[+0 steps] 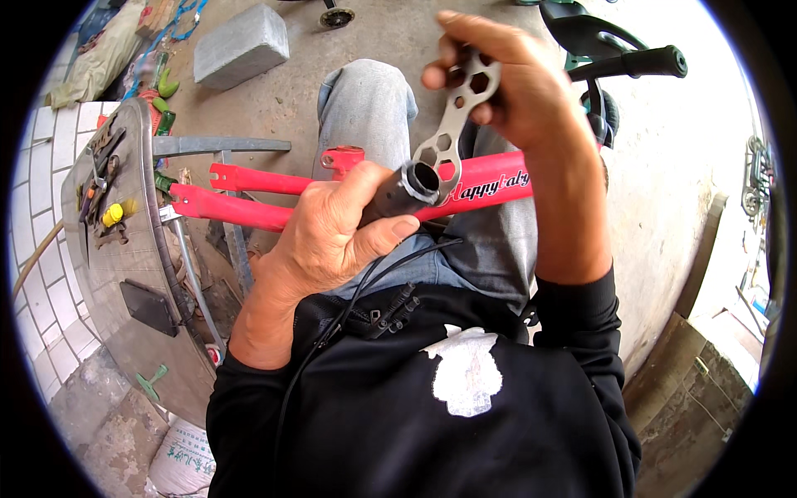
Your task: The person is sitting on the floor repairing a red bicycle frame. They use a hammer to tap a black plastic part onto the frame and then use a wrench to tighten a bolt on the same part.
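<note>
The fingertips of the left grip (328, 224) curl out of sight beneath the black tube (394, 197), whose rear end is covered by that same palm; its bore falls into shadow. The right grip (516, 81) covers part of the upper end of the flat wrench (449, 133), and the tube's rim seems to mask a bit of its lower end, though the overlap is hard to read. The red frame (490, 170) vanishes behind the left grip and right forearm. On the tabletop (145, 249), dark tools (101, 170) overlap too closely to separate. The top edge clips the small wheel's (337, 17) mount; the dark rim cuts off the white sack (181, 461).
</note>
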{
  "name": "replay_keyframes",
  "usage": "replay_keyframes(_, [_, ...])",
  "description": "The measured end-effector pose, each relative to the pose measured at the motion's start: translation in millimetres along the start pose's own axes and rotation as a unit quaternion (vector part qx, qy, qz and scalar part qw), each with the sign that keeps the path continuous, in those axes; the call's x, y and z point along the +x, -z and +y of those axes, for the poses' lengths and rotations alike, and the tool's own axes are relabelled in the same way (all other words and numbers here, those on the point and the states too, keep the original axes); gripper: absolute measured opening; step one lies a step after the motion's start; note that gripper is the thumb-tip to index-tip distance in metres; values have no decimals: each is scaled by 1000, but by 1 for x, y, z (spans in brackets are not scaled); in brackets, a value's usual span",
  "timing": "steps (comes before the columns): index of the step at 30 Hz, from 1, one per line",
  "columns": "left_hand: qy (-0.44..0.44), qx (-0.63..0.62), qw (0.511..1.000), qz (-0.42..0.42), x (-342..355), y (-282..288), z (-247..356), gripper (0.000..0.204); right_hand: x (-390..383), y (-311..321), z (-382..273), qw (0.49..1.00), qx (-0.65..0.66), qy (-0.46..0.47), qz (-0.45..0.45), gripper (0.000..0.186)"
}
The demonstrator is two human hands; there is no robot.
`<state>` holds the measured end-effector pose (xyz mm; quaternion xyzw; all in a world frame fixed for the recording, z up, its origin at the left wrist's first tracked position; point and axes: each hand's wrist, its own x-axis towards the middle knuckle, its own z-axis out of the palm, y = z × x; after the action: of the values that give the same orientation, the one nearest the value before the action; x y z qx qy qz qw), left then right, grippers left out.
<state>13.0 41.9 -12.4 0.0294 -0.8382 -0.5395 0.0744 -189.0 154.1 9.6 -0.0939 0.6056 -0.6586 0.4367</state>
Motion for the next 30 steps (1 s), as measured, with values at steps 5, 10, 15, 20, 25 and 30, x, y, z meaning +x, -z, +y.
replay_keyframes(5, [-15,-28,999,-10,-1,-1,-1,40,28,-8,39,986,74,-139,-60,26])
replay_keyframes(10, [69,-119,991,2,-7,-2,-3,49,32,-13,63,993,103,-48,-13,30])
replay_keyframes(15, [122,-203,971,33,-8,-2,-1,67,20,-21,71,965,-77,216,124,40])
replay_keyframes(20, [118,-368,918,86,-5,0,6,45,8,-28,80,939,-90,319,89,30])
replay_keyframes(25, [98,-384,908,133,-4,7,2,50,2,-36,80,946,-175,271,36,44])
replay_keyframes(30, [102,-391,891,209,-1,10,1,51,-19,-52,77,966,-190,174,-9,44])
